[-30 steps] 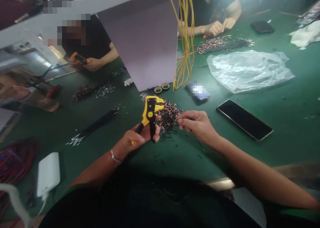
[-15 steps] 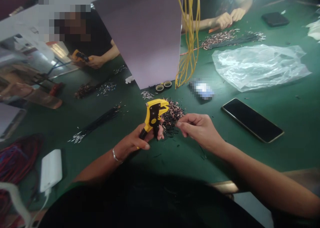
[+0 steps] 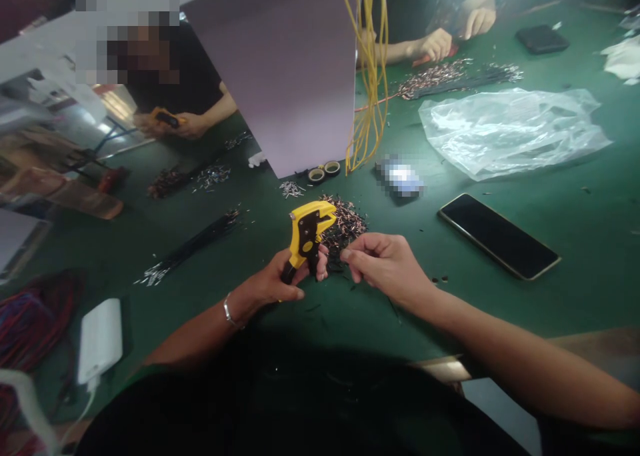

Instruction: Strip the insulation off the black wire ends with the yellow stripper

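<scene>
The left hand (image 3: 274,276) is wrapped around the handles of a yellow-and-black wire stripper (image 3: 306,233), held upright above the middle of the near half of a green table (image 3: 575,303); the tool's jaws stand apart, with nothing visible between them. The right hand (image 3: 387,263), just beside it, is pinched at thumb and forefinger on what looks like a thin dark wire, its tail showing below the palm. Behind the tool lies a heap of short wire pieces (image 3: 350,219), many showing copper, which suggests a good deal of stripping is done; the wire between the fingers is clear of the tool, so its own turn appears unfinished or only just over, and which cannot be told. Towards the table's left edge lies a straight bundle of black wires (image 3: 193,246) with silvery tips at its nearer end, perhaps work left over, though the pictures give no total. A dark-screened phone (image 3: 500,236) lies towards the right edge
</scene>
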A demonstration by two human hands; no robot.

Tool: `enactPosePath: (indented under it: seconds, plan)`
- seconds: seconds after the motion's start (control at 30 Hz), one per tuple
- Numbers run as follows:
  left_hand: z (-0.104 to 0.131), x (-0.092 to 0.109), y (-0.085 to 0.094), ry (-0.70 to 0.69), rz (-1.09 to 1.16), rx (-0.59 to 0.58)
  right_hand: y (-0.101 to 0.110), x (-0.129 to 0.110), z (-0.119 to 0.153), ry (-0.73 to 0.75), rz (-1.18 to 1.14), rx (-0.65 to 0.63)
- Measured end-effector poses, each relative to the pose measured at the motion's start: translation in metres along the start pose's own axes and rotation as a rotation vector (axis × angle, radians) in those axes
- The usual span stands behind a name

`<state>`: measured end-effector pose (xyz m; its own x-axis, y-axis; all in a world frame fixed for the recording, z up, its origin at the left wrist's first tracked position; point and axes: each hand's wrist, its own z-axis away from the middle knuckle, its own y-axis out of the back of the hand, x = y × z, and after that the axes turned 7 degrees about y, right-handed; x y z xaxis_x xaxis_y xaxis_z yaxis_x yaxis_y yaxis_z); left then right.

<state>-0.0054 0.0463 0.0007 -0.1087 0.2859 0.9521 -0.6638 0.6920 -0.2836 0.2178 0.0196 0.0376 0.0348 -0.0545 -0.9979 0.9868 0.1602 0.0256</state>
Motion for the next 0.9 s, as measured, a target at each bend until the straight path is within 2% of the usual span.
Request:
enactPosePath:
  seconds: [0.2, 0.6, 0.73, 0.9]
  plan:
    - [0.001, 0.002, -0.001, -0.016, -0.057, 0.006, -0.001, 0.003, 0.001, -0.017, -0.004, 0.052]
    - [-0.001, 0.000, 0.003, -0.070, -0.178, 0.002, -0.003, 0.004, 0.002, -0.016, 0.015, 0.004]
    - [0.000, 0.002, 0.004, -0.062, -0.282, 0.020, -0.003, 0.005, 0.002, -0.028, 0.012, 0.008]
    - [0.001, -0.002, 0.010, -0.117, -0.455, 0.022, -0.004, 0.009, 0.002, -0.032, 0.006, -0.003]
